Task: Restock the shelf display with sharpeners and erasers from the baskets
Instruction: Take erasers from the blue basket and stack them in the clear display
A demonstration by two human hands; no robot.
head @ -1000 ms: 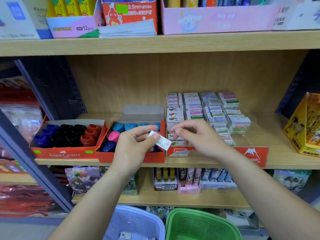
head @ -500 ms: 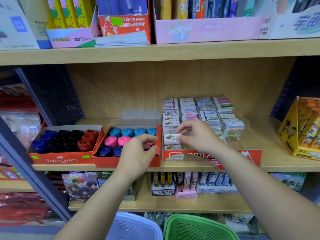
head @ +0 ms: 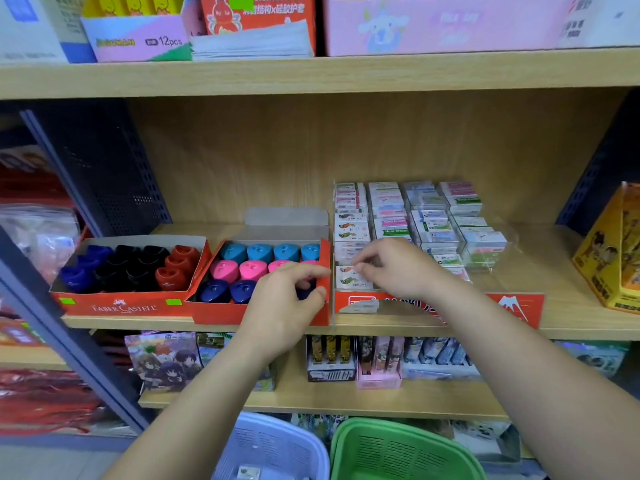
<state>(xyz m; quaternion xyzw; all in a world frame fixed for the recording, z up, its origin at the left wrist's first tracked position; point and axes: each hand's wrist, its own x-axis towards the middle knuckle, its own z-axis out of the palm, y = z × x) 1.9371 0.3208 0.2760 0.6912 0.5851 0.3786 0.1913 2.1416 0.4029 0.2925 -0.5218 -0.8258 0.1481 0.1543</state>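
Looks bright and evenly lit from above, with soft shadow beneath the upper shelf (head: 311,76). Blurs slightly at the right hand (head: 398,268); bows and smears toward the edges, mildly soft throughout

A pink cardboard display box (head: 443,29) and an orange-red printed carton (head: 256,15) sit side by side above. A yellow illustrated box (head: 609,251) stands far right, and a dark perforated metal panel (head: 104,168) stands left.
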